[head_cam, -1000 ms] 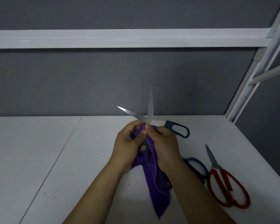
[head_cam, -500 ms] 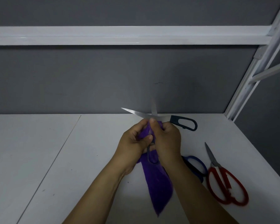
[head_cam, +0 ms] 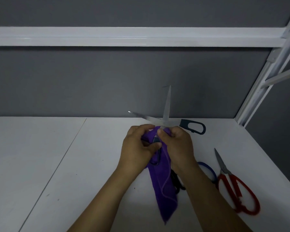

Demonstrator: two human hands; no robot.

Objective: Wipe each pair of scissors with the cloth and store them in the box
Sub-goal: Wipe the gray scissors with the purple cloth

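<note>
Dark-handled scissors (head_cam: pixel 192 126) are held spread open above the white table, one blade pointing up, the other pointing left. My left hand (head_cam: pixel 137 146) grips the lower handle loop. My right hand (head_cam: pixel 177 144) pinches the purple cloth (head_cam: pixel 164 185) around the base of the upright blade. The cloth hangs down between my forearms. Red-handled scissors (head_cam: pixel 238 193) lie shut on the table to the right. A blue handle loop (head_cam: pixel 208 169) of another pair shows beside my right wrist, and a black handle (head_cam: pixel 177 183) peeks out beside the cloth. No box is in view.
The white table (head_cam: pixel 57 164) has a seam running diagonally on the left. A grey wall with a white rail (head_cam: pixel 141 36) stands behind. A white frame post (head_cam: pixel 264 77) rises at the right rear corner, where the table ends.
The upright blade, short and blurred half a second ago, now stands long above my right hand again, as one second ago. Both hands stayed at the pivot with the cloth.
</note>
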